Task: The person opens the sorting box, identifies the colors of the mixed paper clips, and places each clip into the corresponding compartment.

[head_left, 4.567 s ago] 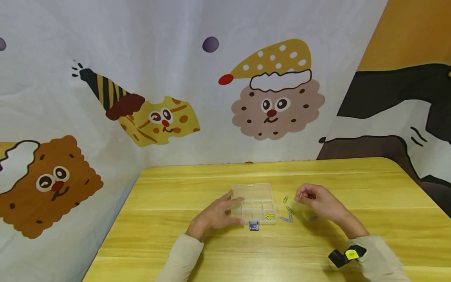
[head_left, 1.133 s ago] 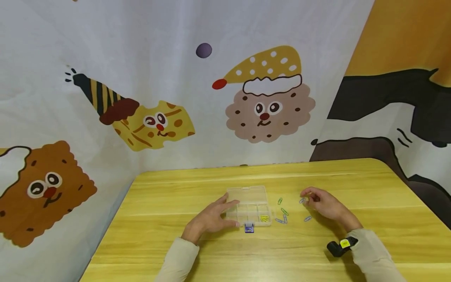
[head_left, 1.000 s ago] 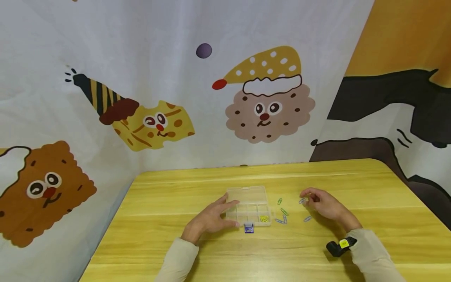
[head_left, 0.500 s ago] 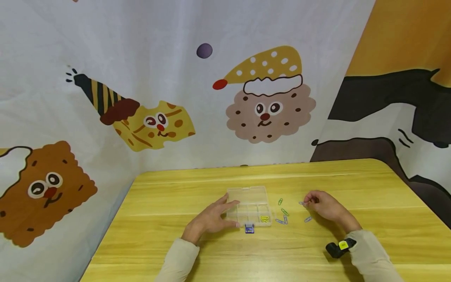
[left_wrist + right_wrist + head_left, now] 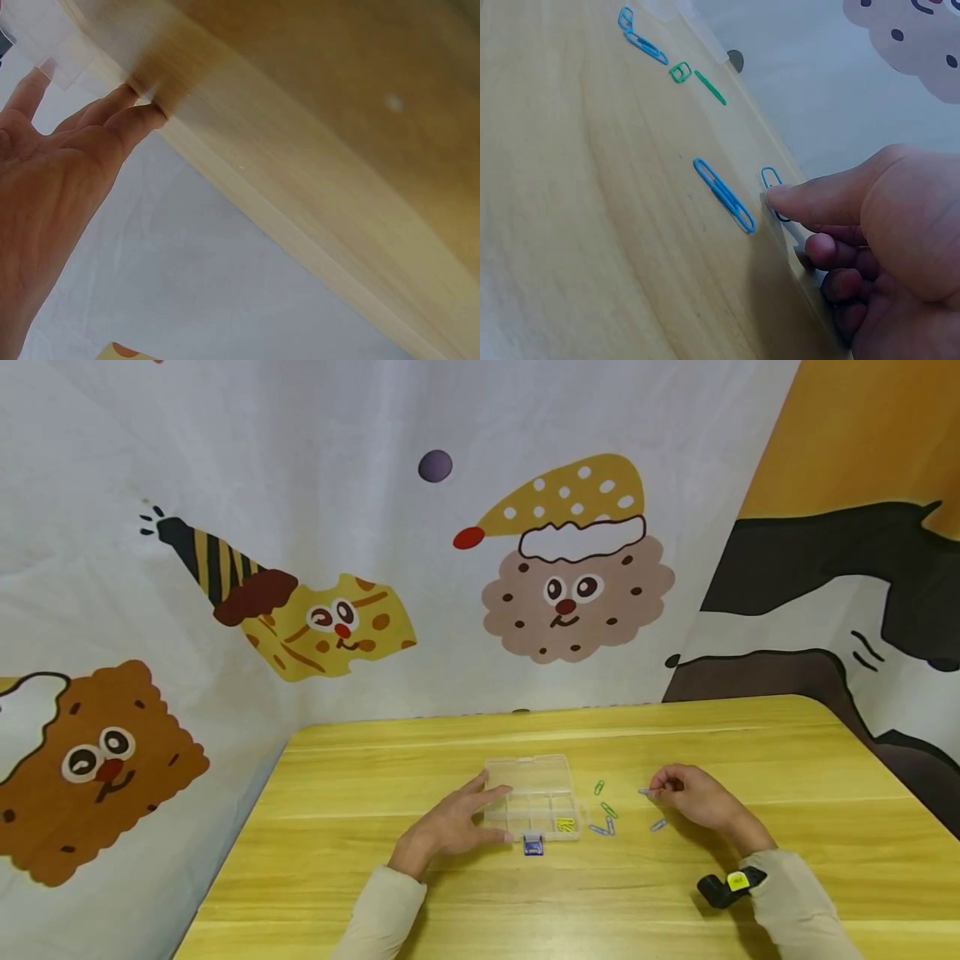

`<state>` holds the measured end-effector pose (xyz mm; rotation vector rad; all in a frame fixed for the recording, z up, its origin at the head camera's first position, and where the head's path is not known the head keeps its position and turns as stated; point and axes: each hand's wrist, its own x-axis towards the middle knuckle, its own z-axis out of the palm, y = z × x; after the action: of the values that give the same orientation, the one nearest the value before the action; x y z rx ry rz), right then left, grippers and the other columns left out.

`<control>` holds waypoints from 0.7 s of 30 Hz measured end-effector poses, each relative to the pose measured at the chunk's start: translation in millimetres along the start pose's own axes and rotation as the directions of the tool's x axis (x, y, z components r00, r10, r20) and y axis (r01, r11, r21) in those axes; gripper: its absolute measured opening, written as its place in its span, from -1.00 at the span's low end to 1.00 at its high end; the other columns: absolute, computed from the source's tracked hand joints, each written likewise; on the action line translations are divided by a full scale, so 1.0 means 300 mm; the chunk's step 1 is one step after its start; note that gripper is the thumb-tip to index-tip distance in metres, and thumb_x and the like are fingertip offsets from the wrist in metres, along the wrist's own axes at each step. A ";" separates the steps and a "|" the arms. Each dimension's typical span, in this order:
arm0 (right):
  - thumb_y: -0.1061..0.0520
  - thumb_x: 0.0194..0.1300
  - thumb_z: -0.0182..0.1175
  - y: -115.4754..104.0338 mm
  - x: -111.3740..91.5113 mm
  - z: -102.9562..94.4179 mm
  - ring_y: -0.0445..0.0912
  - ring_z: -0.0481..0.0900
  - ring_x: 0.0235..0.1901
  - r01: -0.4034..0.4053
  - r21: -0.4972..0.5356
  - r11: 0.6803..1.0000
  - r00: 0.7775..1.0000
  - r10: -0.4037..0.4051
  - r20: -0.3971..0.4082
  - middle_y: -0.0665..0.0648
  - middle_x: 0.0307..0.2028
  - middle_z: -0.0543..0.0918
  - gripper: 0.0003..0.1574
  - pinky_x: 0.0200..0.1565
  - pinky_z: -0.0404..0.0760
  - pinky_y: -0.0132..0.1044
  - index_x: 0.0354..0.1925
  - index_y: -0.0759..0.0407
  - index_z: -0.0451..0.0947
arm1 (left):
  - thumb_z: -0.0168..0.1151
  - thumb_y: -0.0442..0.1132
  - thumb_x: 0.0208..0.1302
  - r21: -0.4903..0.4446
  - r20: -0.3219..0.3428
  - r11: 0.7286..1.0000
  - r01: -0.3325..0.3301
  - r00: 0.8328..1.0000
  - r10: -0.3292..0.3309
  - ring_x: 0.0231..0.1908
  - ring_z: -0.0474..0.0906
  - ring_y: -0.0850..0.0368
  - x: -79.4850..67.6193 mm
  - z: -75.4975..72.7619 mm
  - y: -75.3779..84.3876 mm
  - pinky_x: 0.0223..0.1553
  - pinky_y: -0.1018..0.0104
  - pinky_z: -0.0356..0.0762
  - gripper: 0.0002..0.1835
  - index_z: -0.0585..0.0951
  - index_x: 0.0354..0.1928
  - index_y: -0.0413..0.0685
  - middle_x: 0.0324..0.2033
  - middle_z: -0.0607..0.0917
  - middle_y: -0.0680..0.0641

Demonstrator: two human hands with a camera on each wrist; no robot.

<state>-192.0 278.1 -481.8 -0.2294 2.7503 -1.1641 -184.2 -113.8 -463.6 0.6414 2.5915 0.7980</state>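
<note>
My left hand rests spread at the left side of a clear plastic compartment box, thumb at its near edge and fingers over its left part. The box's lid lies folded back. Yellow paper clips sit in its front right compartment. Right of the box, my right hand pinches a blue paper clip between thumb and finger, low over the table. Another blue paper clip lies close by that hand. Between box and hand lie two green paper clips and two more blue paper clips.
A blue tab sticks out at the box's near edge. The wooden table ends at a cloth backdrop printed with cartoon figures. A black wrist device hangs by the right cuff.
Several seconds ago my right hand hovered nearer the box; it then moved right to the blue paper clip. Within the last second its fingertips closed on the clip and tilted it. The left hand stays put.
</note>
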 end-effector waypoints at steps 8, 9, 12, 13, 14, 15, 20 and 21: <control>0.18 0.28 0.17 -0.006 -0.002 0.006 -0.13 0.34 -0.42 -0.005 0.007 1.000 1.000 0.005 0.000 0.07 -0.46 0.45 -0.92 -0.43 0.33 -0.38 -0.32 0.19 0.51 | 0.22 0.29 0.06 0.002 0.000 1.000 0.003 1.000 -0.003 0.41 -0.05 -0.09 0.002 0.001 0.000 0.27 -0.14 0.14 -0.22 0.23 0.36 0.45 0.46 -0.10 0.00; 0.18 0.27 0.18 -0.006 -0.002 0.006 -0.13 0.35 -0.42 -0.005 0.012 1.000 1.000 0.005 -0.001 0.07 -0.46 0.45 -0.92 -0.43 0.33 -0.38 -0.32 0.19 0.51 | 0.22 0.29 0.06 0.002 0.001 1.000 0.004 1.000 -0.004 0.41 -0.05 -0.09 0.002 0.001 0.001 0.27 -0.14 0.14 -0.22 0.23 0.36 0.45 0.46 -0.10 0.00; 0.16 0.27 0.18 -0.008 -0.003 0.006 -0.14 0.35 -0.42 -0.001 0.021 1.000 1.000 0.001 -0.005 0.07 -0.46 0.45 -0.90 -0.43 0.33 -0.38 -0.32 0.20 0.51 | 0.22 0.29 0.05 0.002 0.001 1.000 0.007 1.000 -0.007 0.41 -0.06 -0.08 0.001 0.000 0.002 0.27 -0.13 0.14 -0.22 0.23 0.36 0.46 0.46 -0.10 0.01; 0.16 0.27 0.18 -0.009 -0.003 0.006 -0.14 0.35 -0.42 0.000 0.025 1.000 1.000 0.001 -0.007 0.07 -0.45 0.45 -0.90 -0.43 0.33 -0.38 -0.32 0.20 0.51 | 0.22 0.29 0.05 0.000 0.001 1.000 0.007 1.000 -0.007 0.41 -0.06 -0.08 0.001 0.000 0.002 0.27 -0.13 0.14 -0.22 0.23 0.35 0.46 0.46 -0.10 0.01; 0.16 0.27 0.18 -0.009 -0.003 0.006 -0.14 0.35 -0.42 0.002 0.026 1.000 1.000 -0.002 -0.011 0.07 -0.45 0.46 -0.90 -0.43 0.33 -0.38 -0.32 0.20 0.51 | 0.22 0.29 0.05 -0.003 0.000 1.000 0.007 1.000 -0.007 0.41 -0.06 -0.08 0.001 0.000 0.002 0.27 -0.13 0.14 -0.22 0.24 0.35 0.45 0.46 -0.10 0.01; 0.17 0.27 0.18 -0.009 -0.002 0.007 -0.14 0.35 -0.42 0.006 0.027 1.000 1.000 -0.005 -0.015 0.07 -0.45 0.46 -0.90 -0.43 0.34 -0.38 -0.32 0.20 0.52 | 0.22 0.29 0.05 -0.005 0.001 1.000 0.008 1.000 -0.008 0.41 -0.06 -0.08 0.000 0.000 0.002 0.27 -0.13 0.14 -0.22 0.24 0.35 0.45 0.46 -0.10 0.01; 0.21 0.29 0.16 -0.010 0.001 0.008 -0.14 0.35 -0.43 0.033 0.031 0.999 0.998 -0.032 -0.045 0.07 -0.44 0.48 -0.94 -0.44 0.36 -0.39 -0.30 0.20 0.51 | 0.23 0.27 0.06 -0.015 0.000 1.000 0.006 1.000 -0.006 0.41 -0.06 -0.09 -0.001 -0.001 0.004 0.27 -0.13 0.14 -0.22 0.24 0.36 0.43 0.46 -0.10 0.00; 0.21 0.29 0.15 -0.011 0.002 0.008 -0.14 0.35 -0.43 0.040 0.030 0.999 0.998 -0.038 -0.049 0.07 -0.44 0.48 -0.95 -0.44 0.37 -0.38 -0.30 0.20 0.51 | 0.23 0.28 0.06 -0.015 -0.001 1.000 0.006 1.000 -0.006 0.41 -0.06 -0.09 -0.001 -0.001 0.003 0.27 -0.13 0.14 -0.22 0.24 0.36 0.43 0.46 -0.10 0.00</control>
<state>-191.9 274.0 -481.0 -0.2559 2.7790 -1.2369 -183.7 -113.4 -462.6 0.6285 2.5845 0.8149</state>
